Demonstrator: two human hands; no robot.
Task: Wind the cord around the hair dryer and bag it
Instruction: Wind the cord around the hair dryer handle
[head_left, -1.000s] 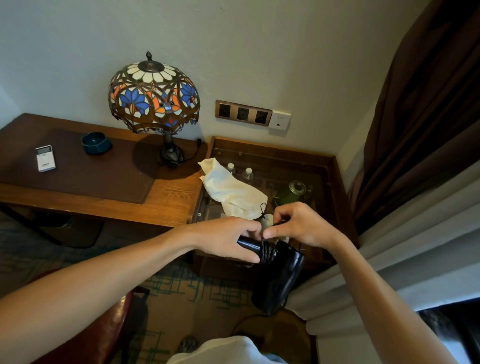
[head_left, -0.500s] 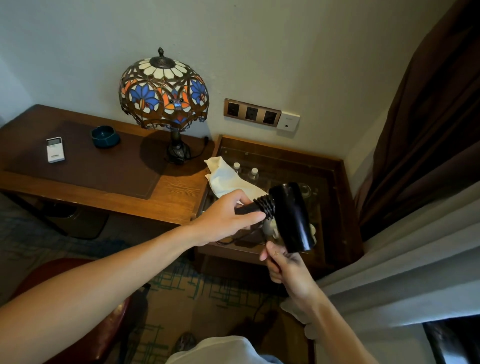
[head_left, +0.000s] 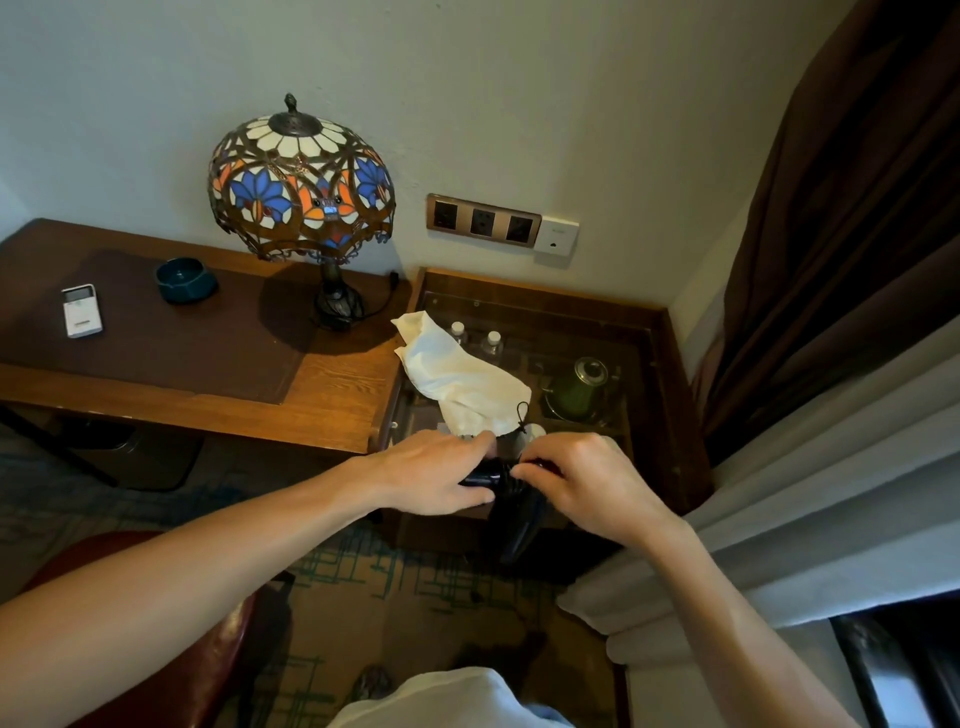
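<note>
A black hair dryer (head_left: 517, 525) hangs nozzle-down in front of the glass-topped cabinet. My left hand (head_left: 434, 475) grips its handle, where several turns of black cord (head_left: 511, 486) are wound. My right hand (head_left: 587, 480) pinches the cord at the top of those turns, fingers closed. The rest of the cord is hidden behind my hands. A cream cloth bag (head_left: 460, 376) with a black drawstring lies on the cabinet's glass top, just beyond my hands.
The glass-topped cabinet (head_left: 670, 395) holds small bottles and a green kettle under the glass. Left of it stands a wooden desk (head_left: 322, 400) with a stained-glass lamp (head_left: 301, 182), a blue ashtray (head_left: 186, 279) and a white remote (head_left: 81, 310). Curtains (head_left: 810, 364) hang right; a red chair (head_left: 171, 670) sits lower left.
The dryer body swung from pointing up to hanging down. My right hand came up from under the dryer to the wound cord at the handle.
</note>
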